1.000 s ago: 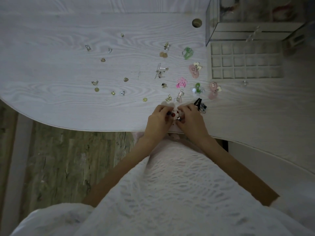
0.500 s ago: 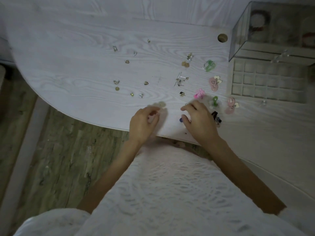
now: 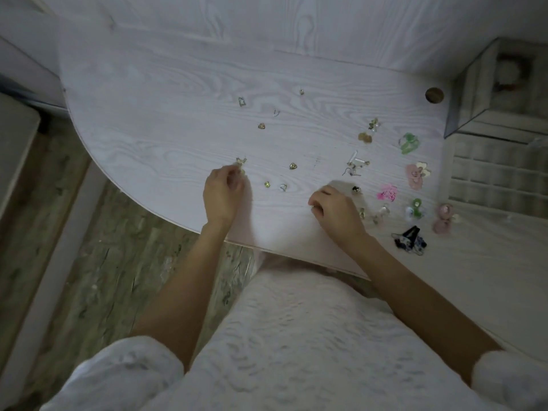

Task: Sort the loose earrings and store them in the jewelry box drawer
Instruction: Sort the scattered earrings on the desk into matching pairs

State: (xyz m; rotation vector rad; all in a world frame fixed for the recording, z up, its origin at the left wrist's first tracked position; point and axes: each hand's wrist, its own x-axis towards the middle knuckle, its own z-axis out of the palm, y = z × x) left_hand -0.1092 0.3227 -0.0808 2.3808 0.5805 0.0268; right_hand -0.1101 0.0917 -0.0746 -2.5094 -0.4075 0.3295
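The left hand (image 3: 221, 194) has its fingers (image 3: 229, 173) curled at a small gold earring (image 3: 240, 162) on the bench (image 3: 166, 126), likely to pair it. The right hand (image 3: 335, 209) fingers are curled; what they hold I cannot tell. Right of them, the drawer (image 3: 498, 176) compartments look empty

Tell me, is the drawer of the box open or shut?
Open. The drawer sticks out in front of the box, so its rows of little square cells show from above.
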